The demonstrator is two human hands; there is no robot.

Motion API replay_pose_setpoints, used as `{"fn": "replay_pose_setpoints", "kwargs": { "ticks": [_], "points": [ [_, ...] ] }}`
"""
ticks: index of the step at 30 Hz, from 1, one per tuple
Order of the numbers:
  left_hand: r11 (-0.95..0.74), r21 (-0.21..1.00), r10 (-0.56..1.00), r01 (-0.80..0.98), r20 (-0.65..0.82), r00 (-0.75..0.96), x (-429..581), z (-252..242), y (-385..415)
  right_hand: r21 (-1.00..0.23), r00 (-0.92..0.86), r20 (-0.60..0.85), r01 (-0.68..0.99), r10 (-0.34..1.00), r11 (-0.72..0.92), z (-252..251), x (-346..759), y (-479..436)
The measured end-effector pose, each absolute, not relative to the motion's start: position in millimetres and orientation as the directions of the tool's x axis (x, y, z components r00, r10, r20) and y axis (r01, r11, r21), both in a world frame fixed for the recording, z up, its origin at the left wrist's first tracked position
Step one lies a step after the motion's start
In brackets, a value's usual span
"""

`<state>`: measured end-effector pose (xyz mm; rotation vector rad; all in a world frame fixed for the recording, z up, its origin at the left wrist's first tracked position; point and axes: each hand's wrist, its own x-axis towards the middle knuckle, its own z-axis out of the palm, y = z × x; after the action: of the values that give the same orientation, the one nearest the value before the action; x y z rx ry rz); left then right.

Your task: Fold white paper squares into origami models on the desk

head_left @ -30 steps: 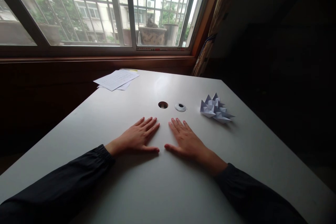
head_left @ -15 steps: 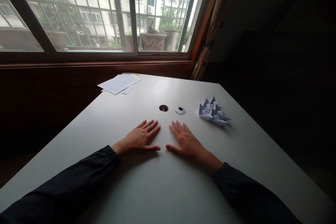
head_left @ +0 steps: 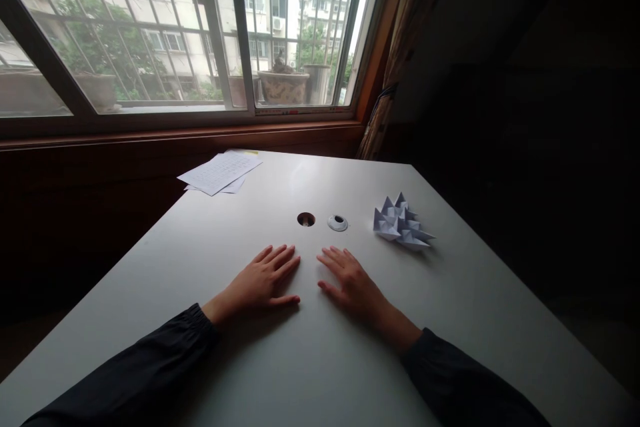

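Observation:
My left hand [head_left: 260,281] lies palm down on the white table [head_left: 310,373], fingers stretched out and holding nothing. Opposite it, a short gap away, my right hand [head_left: 353,283] is also palm down, with its fingers apart and slightly bent. Whether the right palm touches the tabletop I cannot tell. Beyond my right hand, to the right, sits a cluster of folded white paper boats [head_left: 401,223]. A round white cable-hole cover [head_left: 337,223] rests just past my right fingertips, with the open cable hole [head_left: 306,219] to its left.
Several sheets of written paper [head_left: 220,173] lie at the table's far left corner. Behind the table are a wooden sill and a barred window [head_left: 280,27], with a tied curtain [head_left: 383,107] at its right. The table's right edge borders a dark area.
The view has tilted up a little, so everything sits lower. My right hand's fingers have bent slightly and its knuckles look raised. My left hand stays flat.

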<state>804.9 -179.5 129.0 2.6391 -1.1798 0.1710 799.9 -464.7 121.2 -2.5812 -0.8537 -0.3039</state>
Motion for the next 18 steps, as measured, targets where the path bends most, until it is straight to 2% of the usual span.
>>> {"fn": "replay_pose_setpoints", "kwargs": {
  "ticks": [3, 6, 10, 12, 14, 18],
  "points": [
    [-0.675, 0.235, -0.631, -0.699, 0.305, 0.713, 808, 132, -182, -0.454, 0.835, 0.483, 0.498, 0.266, -0.739, 124, 809, -486],
    [-0.752, 0.299, -0.481, -0.588, 0.361, 0.799, 813, 129, -181, -0.491, 0.851, 0.523, 0.342, 0.043, -0.801, 122, 816, -525],
    [-0.737, 0.296, -0.518, -0.608, 0.330, 0.789, 824, 123, -178, -0.570, 0.773, 0.547, 0.062, -0.322, -0.819, 113, 821, -582],
    [-0.717, 0.301, -0.560, -0.629, 0.291, 0.776, 828, 121, -178, -0.606, 0.700, 0.550, -0.040, -0.455, -0.794, 111, 825, -599],
    [-0.708, 0.298, -0.585, -0.640, 0.259, 0.769, 832, 121, -179, -0.588, 0.671, 0.574, -0.062, -0.470, -0.807, 112, 833, -605],
    [-0.710, 0.287, -0.600, -0.643, 0.233, 0.766, 834, 122, -181, -0.496, 0.744, 0.587, 0.018, -0.320, -0.868, 116, 856, -594]
  ]
}}
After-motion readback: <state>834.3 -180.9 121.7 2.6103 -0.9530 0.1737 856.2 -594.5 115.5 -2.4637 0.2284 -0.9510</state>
